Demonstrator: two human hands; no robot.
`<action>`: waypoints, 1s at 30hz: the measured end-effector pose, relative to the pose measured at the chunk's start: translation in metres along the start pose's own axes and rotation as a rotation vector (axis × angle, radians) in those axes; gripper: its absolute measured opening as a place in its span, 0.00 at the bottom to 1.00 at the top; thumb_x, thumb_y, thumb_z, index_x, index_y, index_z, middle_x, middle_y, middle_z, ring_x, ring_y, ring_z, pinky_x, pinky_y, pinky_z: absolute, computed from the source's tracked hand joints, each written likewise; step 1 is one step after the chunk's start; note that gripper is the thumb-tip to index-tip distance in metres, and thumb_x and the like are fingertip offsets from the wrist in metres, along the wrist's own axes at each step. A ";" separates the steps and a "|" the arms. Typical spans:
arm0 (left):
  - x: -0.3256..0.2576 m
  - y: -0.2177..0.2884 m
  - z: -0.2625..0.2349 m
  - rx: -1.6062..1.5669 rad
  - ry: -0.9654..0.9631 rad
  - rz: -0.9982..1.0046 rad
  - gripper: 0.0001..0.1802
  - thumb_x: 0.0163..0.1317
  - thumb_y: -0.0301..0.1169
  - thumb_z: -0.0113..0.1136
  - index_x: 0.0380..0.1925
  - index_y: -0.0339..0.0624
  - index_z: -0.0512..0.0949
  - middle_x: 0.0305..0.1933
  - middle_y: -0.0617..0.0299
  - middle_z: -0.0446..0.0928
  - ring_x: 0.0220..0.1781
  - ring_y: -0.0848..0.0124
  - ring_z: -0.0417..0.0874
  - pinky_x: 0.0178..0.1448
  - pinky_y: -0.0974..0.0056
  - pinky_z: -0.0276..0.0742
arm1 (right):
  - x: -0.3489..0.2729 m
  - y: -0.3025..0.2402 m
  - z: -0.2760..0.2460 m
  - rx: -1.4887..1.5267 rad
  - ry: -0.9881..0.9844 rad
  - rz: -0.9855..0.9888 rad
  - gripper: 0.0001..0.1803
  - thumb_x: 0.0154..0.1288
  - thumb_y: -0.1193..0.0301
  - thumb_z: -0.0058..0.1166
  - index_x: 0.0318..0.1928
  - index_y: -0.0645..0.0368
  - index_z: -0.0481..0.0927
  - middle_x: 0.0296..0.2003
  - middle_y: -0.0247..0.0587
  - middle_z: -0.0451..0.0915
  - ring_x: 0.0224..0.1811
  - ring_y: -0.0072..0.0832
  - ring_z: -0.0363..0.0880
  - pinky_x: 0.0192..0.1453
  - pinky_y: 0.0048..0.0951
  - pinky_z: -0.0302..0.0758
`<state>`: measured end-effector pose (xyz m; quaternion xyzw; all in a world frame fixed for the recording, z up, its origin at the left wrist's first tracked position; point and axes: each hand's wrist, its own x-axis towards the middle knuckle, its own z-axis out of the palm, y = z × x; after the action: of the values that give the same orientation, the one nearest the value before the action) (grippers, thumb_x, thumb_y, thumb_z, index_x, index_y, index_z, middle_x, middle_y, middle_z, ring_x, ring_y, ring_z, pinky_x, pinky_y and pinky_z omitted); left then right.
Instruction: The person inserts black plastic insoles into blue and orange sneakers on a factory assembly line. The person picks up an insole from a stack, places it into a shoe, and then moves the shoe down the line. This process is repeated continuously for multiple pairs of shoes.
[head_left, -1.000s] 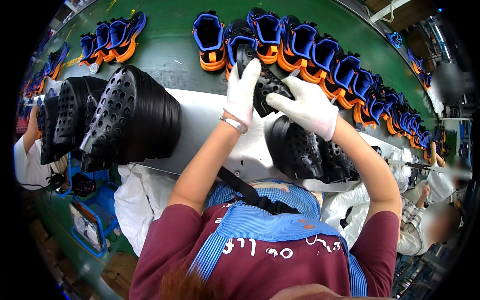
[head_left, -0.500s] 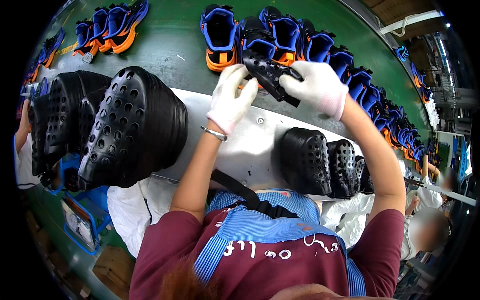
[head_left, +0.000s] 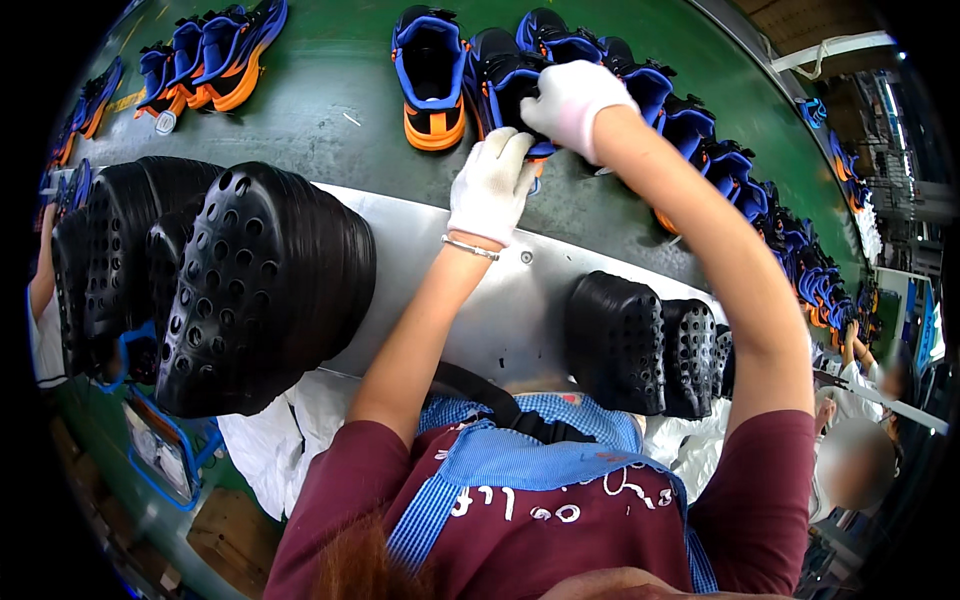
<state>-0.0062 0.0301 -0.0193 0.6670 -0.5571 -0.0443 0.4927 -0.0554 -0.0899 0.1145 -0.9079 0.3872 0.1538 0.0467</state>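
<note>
Both my hands wear white gloves and reach out over a green conveyor belt (head_left: 330, 110). My right hand (head_left: 572, 100) presses on a black and blue shoe (head_left: 510, 85) standing on the belt. My left hand (head_left: 492, 185) touches the same shoe from the near side, fingers curled at its lower edge. Beside it to the left stands a blue and orange shoe (head_left: 430, 75). More blue shoes (head_left: 700, 130) line up to the right along the belt.
A grey metal shelf (head_left: 500, 300) runs between me and the belt. Stacks of black perforated shoe moulds (head_left: 250, 280) stand at the left, and shorter black stacks (head_left: 640, 345) at the right. Other shoes (head_left: 210, 60) sit far left. Another person (head_left: 850, 460) works at the right.
My hands carried a black piece from above the shelf out to the belt and now rest on the black and blue shoe there. The view has shifted a little.
</note>
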 end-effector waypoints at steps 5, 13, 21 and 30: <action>0.007 0.010 -0.003 0.092 -0.087 -0.008 0.14 0.53 0.33 0.65 0.40 0.45 0.76 0.46 0.62 0.75 0.42 0.58 0.78 0.46 0.57 0.78 | 0.034 -0.006 0.056 0.080 0.227 0.070 0.17 0.64 0.61 0.49 0.36 0.61 0.85 0.37 0.54 0.84 0.41 0.47 0.83 0.48 0.41 0.80; 0.063 0.011 -0.012 0.365 -0.854 -0.325 0.22 0.60 0.50 0.54 0.37 0.45 0.85 0.40 0.48 0.83 0.44 0.51 0.83 0.51 0.54 0.79 | 0.045 -0.017 0.045 0.119 0.030 0.043 0.11 0.52 0.75 0.60 0.38 0.61 0.86 0.41 0.54 0.84 0.44 0.43 0.84 0.47 0.36 0.82; 0.084 0.020 -0.003 0.471 -0.916 -0.391 0.19 0.56 0.42 0.56 0.41 0.44 0.85 0.48 0.48 0.82 0.51 0.54 0.83 0.55 0.56 0.78 | 0.075 0.012 0.082 0.215 0.328 -0.058 0.14 0.59 0.63 0.56 0.36 0.60 0.85 0.36 0.55 0.82 0.39 0.49 0.83 0.45 0.41 0.80; 0.108 -0.008 -0.026 0.480 -0.803 -0.485 0.27 0.50 0.46 0.63 0.47 0.41 0.82 0.47 0.44 0.82 0.49 0.54 0.84 0.54 0.58 0.78 | -0.004 0.048 0.016 0.230 0.312 -0.075 0.21 0.63 0.56 0.48 0.42 0.61 0.83 0.40 0.53 0.83 0.46 0.46 0.82 0.51 0.43 0.78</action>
<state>0.0558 -0.0401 0.0412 0.8013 -0.5262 -0.2803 0.0495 -0.0967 -0.1169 0.1022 -0.9232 0.3707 -0.0358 0.0951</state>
